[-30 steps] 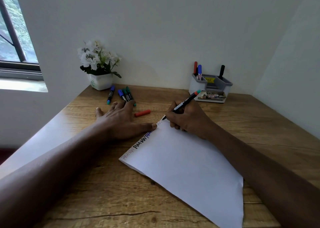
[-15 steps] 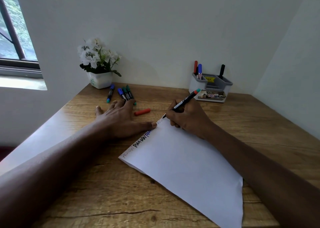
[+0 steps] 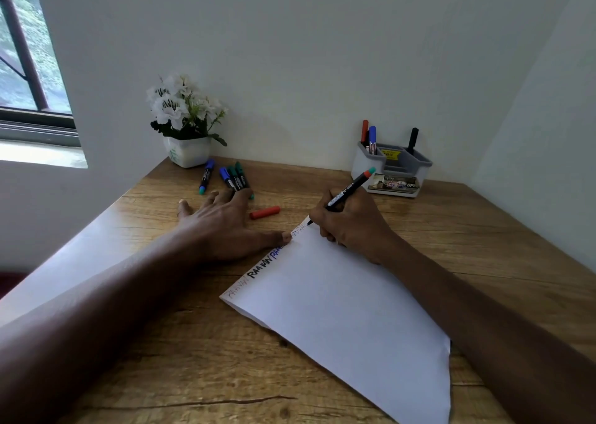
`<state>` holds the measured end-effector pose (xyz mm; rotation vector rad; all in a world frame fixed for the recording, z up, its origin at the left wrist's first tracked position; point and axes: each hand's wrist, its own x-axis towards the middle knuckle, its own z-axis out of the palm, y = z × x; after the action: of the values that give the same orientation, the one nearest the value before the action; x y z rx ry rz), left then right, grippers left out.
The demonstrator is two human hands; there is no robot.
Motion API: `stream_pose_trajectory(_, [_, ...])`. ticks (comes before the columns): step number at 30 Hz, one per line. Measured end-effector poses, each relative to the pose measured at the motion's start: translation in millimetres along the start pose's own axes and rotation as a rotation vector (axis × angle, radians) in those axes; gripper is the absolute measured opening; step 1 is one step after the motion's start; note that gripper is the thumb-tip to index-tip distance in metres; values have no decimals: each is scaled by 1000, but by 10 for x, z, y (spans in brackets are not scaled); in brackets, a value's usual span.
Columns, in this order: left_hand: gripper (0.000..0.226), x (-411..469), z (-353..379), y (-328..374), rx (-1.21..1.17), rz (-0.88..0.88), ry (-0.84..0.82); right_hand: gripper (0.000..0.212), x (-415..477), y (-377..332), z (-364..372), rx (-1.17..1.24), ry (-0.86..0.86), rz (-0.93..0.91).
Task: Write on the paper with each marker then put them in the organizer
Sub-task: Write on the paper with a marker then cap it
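We see the right hand [image 3: 351,226] curled around a marker [image 3: 350,187] with a dark barrel and a red and teal end. The grip is closed on the barrel in a writing hold, and the tip is down on the far corner of the paper [image 3: 338,310]. The sheet lies askew on the wooden worktop [image 3: 483,246], its long side running from 11 o'clock to 5 o'clock. A line of writing [image 3: 261,270] in red, black and blue follows its upper left edge. The left hand [image 3: 222,226] lies flat at 10 o'clock from the sheet's middle, its grip wide, fingers spread on the wood and holding nothing. Its thumb reaches the paper's edge and seems to touch it, though we cannot be sure. A red cap [image 3: 265,212] lies on its side between the two hands, at 3 o'clock from the left fingers. Past the left fingertips, toward 12 o'clock, a blue-capped marker [image 3: 206,176] lies alone. A cluster of blue and green markers [image 3: 235,178] lies near it, partly covered by the fingers. At 1 o'clock from the right hand, the grey organizer [image 3: 361,165] stands against the wall. A red marker [image 3: 364,130] and a blue marker [image 3: 372,136] stand upright in its left compartment, and a black marker [image 3: 412,139] in its right one. A flower pot [image 3: 187,152] stands at 11 o'clock, and a window [image 3: 29,68] is at 9 o'clock.
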<state>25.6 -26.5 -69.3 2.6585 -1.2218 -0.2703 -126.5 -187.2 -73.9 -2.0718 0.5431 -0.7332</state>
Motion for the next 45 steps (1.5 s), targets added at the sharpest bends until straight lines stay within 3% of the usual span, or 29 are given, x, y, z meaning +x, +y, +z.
stream_pose_trajectory(14, [131, -28, -20, 14, 6, -1, -7, 14, -1, 3, 10, 7, 5, 28])
stream_pose_trajectory(19, [120, -19, -21, 13, 12, 2, 0, 19, 3, 13, 26, 4, 35, 17])
stream_pose_trajectory(24, [132, -30, -22, 12, 4, 1, -10, 15, 6, 17, 18, -31, 12, 11])
stream_pose_trajectory(30, [114, -17, -19, 25, 2, 1, 7, 16, 2, 7, 13, -28, 21, 27])
stream_pose_trajectory(45, [114, -17, -24, 7, -18, 6, 8, 16, 2, -38, 34, -44, 69, 100])
